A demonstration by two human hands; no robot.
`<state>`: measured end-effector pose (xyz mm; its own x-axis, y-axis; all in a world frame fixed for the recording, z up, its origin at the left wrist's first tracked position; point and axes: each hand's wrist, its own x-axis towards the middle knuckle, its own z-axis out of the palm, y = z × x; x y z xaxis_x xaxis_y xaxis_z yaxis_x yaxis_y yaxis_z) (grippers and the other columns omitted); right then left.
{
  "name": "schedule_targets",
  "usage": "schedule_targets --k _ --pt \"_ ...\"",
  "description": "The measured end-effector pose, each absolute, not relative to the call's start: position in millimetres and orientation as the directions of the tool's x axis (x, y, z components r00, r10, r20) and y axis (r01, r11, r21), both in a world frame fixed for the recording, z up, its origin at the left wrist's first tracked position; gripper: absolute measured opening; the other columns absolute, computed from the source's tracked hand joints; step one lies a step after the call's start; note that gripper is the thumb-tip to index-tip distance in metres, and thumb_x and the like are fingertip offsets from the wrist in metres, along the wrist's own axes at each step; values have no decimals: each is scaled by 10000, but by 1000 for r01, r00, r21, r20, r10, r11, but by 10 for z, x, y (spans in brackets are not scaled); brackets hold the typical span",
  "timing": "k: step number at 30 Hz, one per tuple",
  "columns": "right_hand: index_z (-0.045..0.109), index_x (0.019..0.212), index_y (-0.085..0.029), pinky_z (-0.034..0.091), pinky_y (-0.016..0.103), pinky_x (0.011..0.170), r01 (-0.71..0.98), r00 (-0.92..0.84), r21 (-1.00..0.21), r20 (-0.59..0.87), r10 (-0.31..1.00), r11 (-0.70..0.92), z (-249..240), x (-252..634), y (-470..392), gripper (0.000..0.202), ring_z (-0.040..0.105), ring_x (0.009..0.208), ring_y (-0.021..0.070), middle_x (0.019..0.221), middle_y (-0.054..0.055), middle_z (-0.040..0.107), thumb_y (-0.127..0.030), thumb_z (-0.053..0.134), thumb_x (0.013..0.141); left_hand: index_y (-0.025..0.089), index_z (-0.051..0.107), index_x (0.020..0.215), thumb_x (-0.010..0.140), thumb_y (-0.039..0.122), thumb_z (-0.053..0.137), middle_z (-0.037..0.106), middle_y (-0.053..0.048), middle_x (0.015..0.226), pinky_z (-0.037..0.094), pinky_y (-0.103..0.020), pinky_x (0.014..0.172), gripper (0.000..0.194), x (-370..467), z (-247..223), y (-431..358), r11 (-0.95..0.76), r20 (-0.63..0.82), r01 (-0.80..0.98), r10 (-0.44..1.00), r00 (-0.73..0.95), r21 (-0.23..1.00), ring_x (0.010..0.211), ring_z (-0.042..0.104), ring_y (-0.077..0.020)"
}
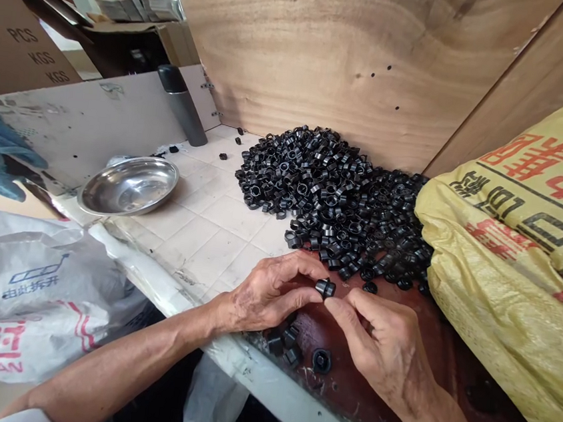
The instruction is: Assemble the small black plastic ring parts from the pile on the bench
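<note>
As the left hand [275, 294] pinches it, a black fitting [325, 287] sits above the table [346, 382]

While the left thumb and forefinger clasp the black fitting, the right hand [391, 340] curls its fingers close beside; whether it grips too, I cannot tell. Behind lies a heap of black rings [321, 192].

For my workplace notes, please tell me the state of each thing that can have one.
Small black part: held in fingers
Left hand: closed on that part
Right hand: fingertips at that part
Black pieces: mostly heaped loosely
Metal bowl: facing up
Bottle: standing, capped
Yellow sack: bulging, creased
White bag: creased
</note>
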<state>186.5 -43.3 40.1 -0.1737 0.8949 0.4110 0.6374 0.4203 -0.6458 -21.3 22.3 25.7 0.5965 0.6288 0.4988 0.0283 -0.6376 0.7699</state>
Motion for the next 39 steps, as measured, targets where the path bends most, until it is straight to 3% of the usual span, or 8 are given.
schedule_targets --k 4,15,20,25,28,31,34,39 --pt "645 970 -196 504 248 669 598 -168 -674 422 891 433 391 1871 -425 97 640 673 141 788 13 684 -282 600 963 164 620 1162 933 156 659 704 -109 1121 585 -318 922 233 -210 263 215 -623 491 14 630 602 782 1056 693 -193" --pt "613 825 -225 495 249 596 625 -108 -669 436 893 402 376 1854 -451 177 615 570 131 682 -11 655 -273 555 984 169 625 1158 931 171 665 713 -110 1123 591 -325 900 230 -204 276 205 -598 476 -6 631 613 801 1029 701 -197" --pt "648 1007 -220 556 296 756 573 -134 -680 473 871 458 373 1822 -466 101 712 805 195 905 61 740 -256 570 955 165 633 1121 919 150 680 720 -89 1082 588 -291 891 207 -208 298 210 -591 467 5 643 607 806 1002 705 -177" --pt "615 858 -212 524 262 545 281 12 -959 -31 999 -33 392 1699 -503 231 651 507 165 566 -3 676 -435 615 914 174 584 1200 927 124 656 727 -115 1115 610 -300 885 287 -231 244 213 -764 571 18 498 653 645 1043 712 -191" --pt "574 721 -189 435 218 449 -19 -77 -942 -332 940 -335 386 1642 -509 375 557 426 118 506 -12 610 -517 607 898 158 554 1240 939 75 599 707 -155 1160 609 -304 905 316 -253 234 190 -896 626 36 338 703 444 1079 700 -199" --pt "556 699 -180 295 200 352 -136 -203 -863 -457 866 -487 359 1660 -496 481 483 363 87 572 -10 600 -599 505 930 124 539 1239 929 29 557 683 -196 1195 602 -309 910 324 -298 298 151 -946 614 15 221 758 323 1092 688 -214" --pt "549 680 -186 289 207 360 136 -124 -916 -395 910 -378 355 1741 -473 520 434 343 77 529 -28 555 -601 441 974 147 562 1193 936 50 547 680 -165 1175 596 -303 883 275 -384 402 107 -919 489 83 279 826 385 1027 692 -196" --pt "618 935 -209 476 214 578 372 -164 -921 55 985 113 395 1770 -494 134 612 646 121 786 -10 649 -326 672 896 171 594 1151 948 176 611 694 -100 1056 590 -318 856 204 -493 485 13 -603 286 258 657 698 755 951 699 -188"
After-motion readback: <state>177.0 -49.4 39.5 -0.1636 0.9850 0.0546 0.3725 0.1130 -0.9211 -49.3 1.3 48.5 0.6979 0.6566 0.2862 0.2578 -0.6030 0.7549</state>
